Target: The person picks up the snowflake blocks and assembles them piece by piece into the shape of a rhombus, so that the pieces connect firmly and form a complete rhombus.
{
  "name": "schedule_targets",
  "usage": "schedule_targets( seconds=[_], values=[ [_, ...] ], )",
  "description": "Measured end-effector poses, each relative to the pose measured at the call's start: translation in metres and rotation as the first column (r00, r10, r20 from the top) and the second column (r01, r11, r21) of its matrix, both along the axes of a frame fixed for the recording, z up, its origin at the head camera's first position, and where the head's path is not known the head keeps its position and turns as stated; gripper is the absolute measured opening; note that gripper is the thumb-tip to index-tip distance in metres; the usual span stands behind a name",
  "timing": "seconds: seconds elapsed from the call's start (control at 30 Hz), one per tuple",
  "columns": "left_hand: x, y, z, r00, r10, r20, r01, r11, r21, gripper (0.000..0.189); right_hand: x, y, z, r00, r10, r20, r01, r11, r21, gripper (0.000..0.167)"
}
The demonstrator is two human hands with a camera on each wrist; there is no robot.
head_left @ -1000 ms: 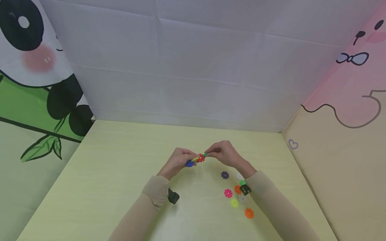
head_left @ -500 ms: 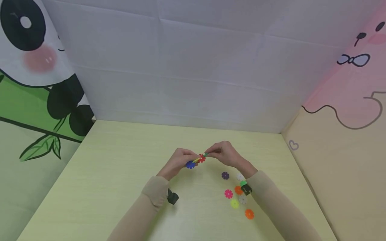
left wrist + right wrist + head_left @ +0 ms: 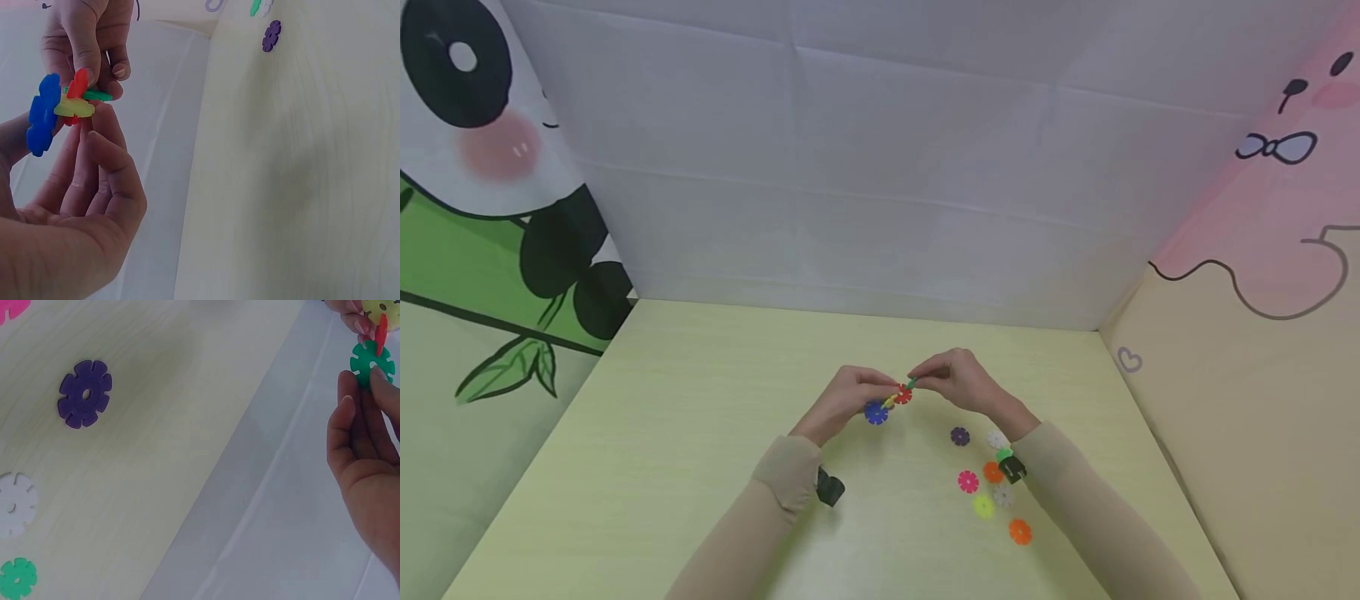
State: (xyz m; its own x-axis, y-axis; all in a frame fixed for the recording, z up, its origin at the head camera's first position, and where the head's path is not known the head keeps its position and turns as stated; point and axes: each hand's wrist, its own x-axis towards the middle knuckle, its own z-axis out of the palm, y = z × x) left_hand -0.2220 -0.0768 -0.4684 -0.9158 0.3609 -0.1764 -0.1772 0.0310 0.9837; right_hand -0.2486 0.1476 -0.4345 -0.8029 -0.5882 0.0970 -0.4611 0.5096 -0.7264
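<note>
My left hand (image 3: 844,398) pinches a short chain of interlocking plastic snowflake discs above the table. A blue disc (image 3: 876,412) hangs at its left end, slotted onto a yellow disc (image 3: 76,107). Beyond the yellow one is a red disc (image 3: 904,394), close to the left thumb and fingertips. Between thumb and fingers, my right hand (image 3: 958,383) pinches a green disc (image 3: 362,362) by its edge. In the right wrist view the green disc meets the red one edge-on at a slot; how deep it sits I cannot tell.
Loose discs lie on the pale table (image 3: 715,433) below my right forearm: purple (image 3: 960,437), pink (image 3: 968,482), yellow-green (image 3: 983,506), orange (image 3: 1020,532), white (image 3: 14,503) and light green (image 3: 17,578). A pale wall sheet (image 3: 850,208) rises behind the table.
The blue disc has turned to show more of its face and sits slightly lower and further right. Both hands stay nearly in place, still holding the discs together.
</note>
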Motion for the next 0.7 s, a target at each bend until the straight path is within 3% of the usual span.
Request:
schedule_targets(
  seconds=[0.7],
  values=[
    [0.0013,0.0023,0.0071,0.999,-0.01,-0.034,0.01,1.0,-0.006,0.02,0.0008,-0.0015,0.0011,1.0,0.019,0.006,-0.019,1.0,-0.017,0.015]
  ],
)
